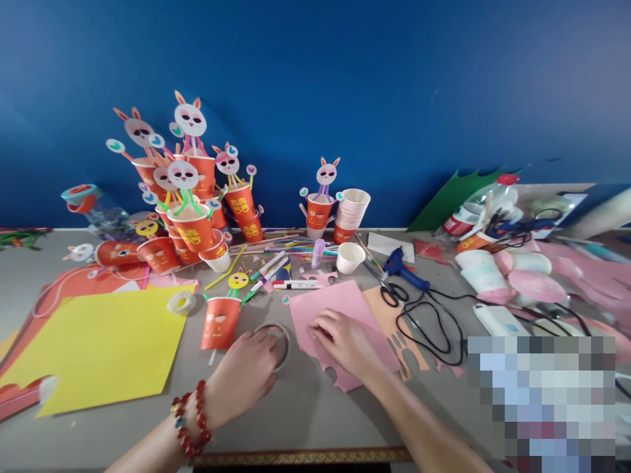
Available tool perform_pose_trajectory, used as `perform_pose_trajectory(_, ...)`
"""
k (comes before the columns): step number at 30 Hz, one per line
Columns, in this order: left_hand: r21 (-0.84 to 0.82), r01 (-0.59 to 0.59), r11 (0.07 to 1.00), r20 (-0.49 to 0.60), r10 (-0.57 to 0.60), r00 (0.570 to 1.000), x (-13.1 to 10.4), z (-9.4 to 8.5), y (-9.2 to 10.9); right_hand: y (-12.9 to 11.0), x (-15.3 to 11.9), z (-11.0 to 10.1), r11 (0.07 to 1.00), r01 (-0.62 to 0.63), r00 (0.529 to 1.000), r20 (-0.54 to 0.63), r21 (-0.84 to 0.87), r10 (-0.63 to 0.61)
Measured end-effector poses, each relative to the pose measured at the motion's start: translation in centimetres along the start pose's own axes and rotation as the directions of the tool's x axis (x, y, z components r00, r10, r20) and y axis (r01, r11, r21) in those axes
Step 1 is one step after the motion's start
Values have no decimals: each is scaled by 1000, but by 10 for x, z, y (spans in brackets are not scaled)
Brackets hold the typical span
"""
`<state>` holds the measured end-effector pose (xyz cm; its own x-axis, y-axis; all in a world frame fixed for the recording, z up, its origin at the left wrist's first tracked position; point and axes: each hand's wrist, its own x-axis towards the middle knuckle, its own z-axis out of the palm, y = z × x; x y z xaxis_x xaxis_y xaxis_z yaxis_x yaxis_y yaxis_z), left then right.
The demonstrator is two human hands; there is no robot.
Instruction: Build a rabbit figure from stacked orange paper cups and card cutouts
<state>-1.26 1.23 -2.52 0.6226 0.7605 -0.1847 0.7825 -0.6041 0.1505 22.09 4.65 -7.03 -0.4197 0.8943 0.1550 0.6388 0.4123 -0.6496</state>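
Observation:
My left hand (pixel 246 371), with a red bead bracelet (pixel 191 420) at its wrist, has its fingers curled over a grey ring-shaped roll (pixel 282 345) on the table. My right hand (pixel 342 338) rests over the pink paper (pixel 340 305), thumb and fingertips drawn together; whatever they may hold is too small to make out. Just beyond my left hand, an orange-red paper cup (pixel 220 323) bears a yellow face figure (pixel 238 281) with green arms.
Yellow paper (pixel 118 348) lies left, with a clear tape roll (pixel 181 302) on its corner. Decorated cups (pixel 192 230) stack behind. A blue glue gun (pixel 404 269), black scissors (pixel 393 295) and a looping cable are right, near a white cup (pixel 351 258) and markers (pixel 298 285).

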Motion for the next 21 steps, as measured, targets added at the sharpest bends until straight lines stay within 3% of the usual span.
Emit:
perform_pose_trajectory(3,-70,-13,997,-77,8,997,-3,0,-2,-6,-2,-5,998,50,998,-48,34,-48)
perform_pose_trajectory(8,-316,-74,946,-265,-13,964,2,-9,-1,-22,-8,-10,930,221,975,-100,294,-200)
perform_pose_trajectory(11,-536,-130,834,-281,-31,959,12,-13,4,-24,-11,-8,910,256,964,-160,325,-214)
perform_pose_trajectory(14,-680,-213,702,-276,24,961,20,-12,7,-21,-13,-9,917,238,954,-256,321,-158)
perform_pose_trajectory(17,-709,-259,656,-322,25,946,23,-8,9,-22,-14,-14,905,255,942,-296,340,-155)
perform_pose_trajectory(21,-655,-258,710,-407,-44,912,22,-1,11,-29,-16,-16,881,259,933,-338,395,-123)
